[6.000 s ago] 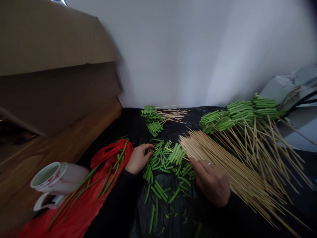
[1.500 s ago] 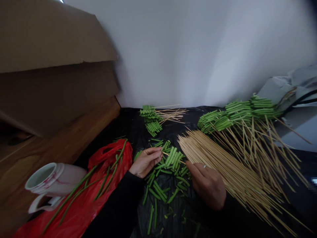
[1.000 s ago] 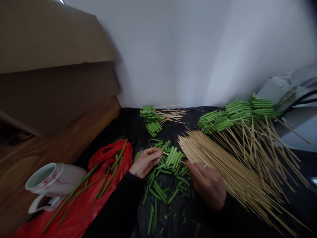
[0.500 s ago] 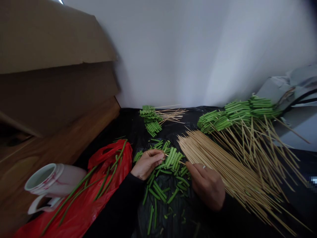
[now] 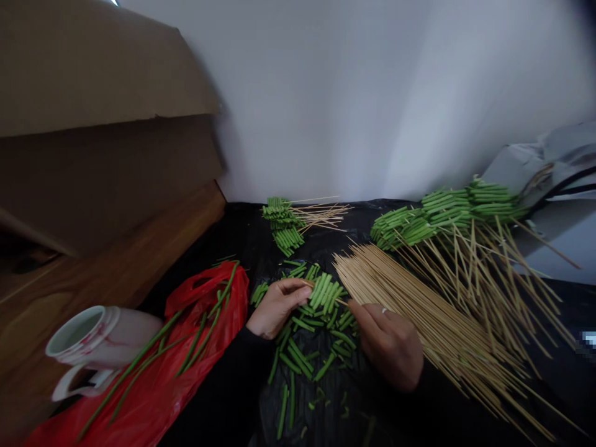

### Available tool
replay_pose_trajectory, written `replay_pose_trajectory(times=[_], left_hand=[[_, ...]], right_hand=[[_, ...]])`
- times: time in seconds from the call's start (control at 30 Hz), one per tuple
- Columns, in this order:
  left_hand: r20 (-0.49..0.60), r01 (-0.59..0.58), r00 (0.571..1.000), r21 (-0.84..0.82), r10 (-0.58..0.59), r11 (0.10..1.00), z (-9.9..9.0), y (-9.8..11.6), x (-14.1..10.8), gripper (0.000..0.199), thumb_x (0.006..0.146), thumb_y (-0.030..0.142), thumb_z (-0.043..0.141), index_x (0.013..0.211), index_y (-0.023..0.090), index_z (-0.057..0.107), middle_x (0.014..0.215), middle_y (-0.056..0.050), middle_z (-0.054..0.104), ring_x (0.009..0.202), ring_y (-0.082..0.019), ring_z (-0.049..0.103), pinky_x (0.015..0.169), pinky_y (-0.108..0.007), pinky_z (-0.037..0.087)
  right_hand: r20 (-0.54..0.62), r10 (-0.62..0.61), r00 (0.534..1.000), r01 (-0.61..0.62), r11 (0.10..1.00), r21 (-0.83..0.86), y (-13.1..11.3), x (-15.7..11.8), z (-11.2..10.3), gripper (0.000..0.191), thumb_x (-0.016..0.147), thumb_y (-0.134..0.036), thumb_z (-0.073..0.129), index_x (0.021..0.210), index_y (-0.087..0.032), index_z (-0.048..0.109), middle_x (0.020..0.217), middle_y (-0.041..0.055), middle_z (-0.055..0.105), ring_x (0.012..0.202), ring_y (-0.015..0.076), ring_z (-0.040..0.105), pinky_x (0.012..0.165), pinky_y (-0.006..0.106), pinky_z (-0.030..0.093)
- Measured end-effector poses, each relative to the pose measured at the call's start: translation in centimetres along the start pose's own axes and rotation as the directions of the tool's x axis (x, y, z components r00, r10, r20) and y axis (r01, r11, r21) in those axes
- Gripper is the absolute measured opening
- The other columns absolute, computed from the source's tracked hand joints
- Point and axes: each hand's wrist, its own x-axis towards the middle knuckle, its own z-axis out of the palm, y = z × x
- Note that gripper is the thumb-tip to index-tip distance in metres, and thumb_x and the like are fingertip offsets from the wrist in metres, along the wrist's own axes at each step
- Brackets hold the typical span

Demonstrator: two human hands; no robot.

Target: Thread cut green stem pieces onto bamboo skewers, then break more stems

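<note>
Several cut green stem pieces [image 5: 325, 292] sit side by side on a thin wooden skewer between my hands. My right hand [image 5: 388, 341], with a ring on one finger, is closed on the skewer [image 5: 342, 302] at the right of this row. On the other side, my left hand [image 5: 282, 305] pinches at the row's left end, its thumb and forefinger pressed together. Loose green pieces [image 5: 298, 359] lie below and around both hands on black plastic sheeting [image 5: 279, 410]. A thick bundle of bare skewers [image 5: 419, 298] lies just right of my right hand.
Filled skewers are stacked at the back [image 5: 287, 230] and back right [image 5: 447, 211]. To the left, a red bag [image 5: 186, 385] holds long green stems, beside a white mug [image 5: 116, 335] lying tilted. A cardboard box [image 5: 107, 68] stands at the upper left, against a pale wall.
The row of green pieces has shifted slightly left and up against my left fingertips. Both hands have otherwise barely moved.
</note>
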Motion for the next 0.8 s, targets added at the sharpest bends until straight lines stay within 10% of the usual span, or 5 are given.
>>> replay_pose_trajectory(times=[0.2, 0.43, 0.8], left_hand=[[-0.001, -0.128, 0.991, 0.329, 0.135, 0.936, -2.3, 1.3, 0.4, 0.021, 0.064, 0.032, 0.08, 0.076, 0.015, 0.074, 0.074, -0.003, 0.068, 0.067, -0.012, 0.056, 0.067, -0.023, 0.041], [0.276, -0.316, 0.948, 0.761, 0.159, 0.566, -3.6, 1.0, 0.7, 0.007, 0.071, 0.024, 0.071, 0.074, 0.018, 0.073, 0.074, -0.003, 0.065, 0.069, -0.015, 0.057, 0.067, -0.025, 0.04], [0.374, -0.404, 0.91, 0.898, 0.179, 0.176, -3.2, 0.9, 0.6, 0.004, 0.074, 0.027, 0.07, 0.076, 0.024, 0.07, 0.085, -0.003, 0.064, 0.087, -0.021, 0.055, 0.087, -0.032, 0.035]], right_hand=[[-0.06, 0.049, 0.997, -0.053, 0.997, -0.058, 1.6, 0.1, -0.2, 0.027, 0.086, -0.008, 0.048, 0.107, -0.014, 0.064, 0.067, 0.001, 0.058, 0.062, 0.0114, 0.049, 0.058, 0.029, 0.031], [-0.057, 0.04, 0.998, -0.043, 0.998, -0.045, 1.4, 0.2, -0.2, 0.026, 0.087, -0.009, 0.049, 0.108, -0.014, 0.063, 0.069, 0.0016, 0.059, 0.062, 0.0119, 0.05, 0.058, 0.029, 0.031], [-0.031, 0.062, 0.998, -0.063, 0.998, -0.026, 1.2, 0.1, -0.2, 0.029, 0.084, -0.007, 0.048, 0.108, -0.014, 0.063, 0.069, 0.0012, 0.058, 0.061, 0.0116, 0.05, 0.058, 0.028, 0.033]])
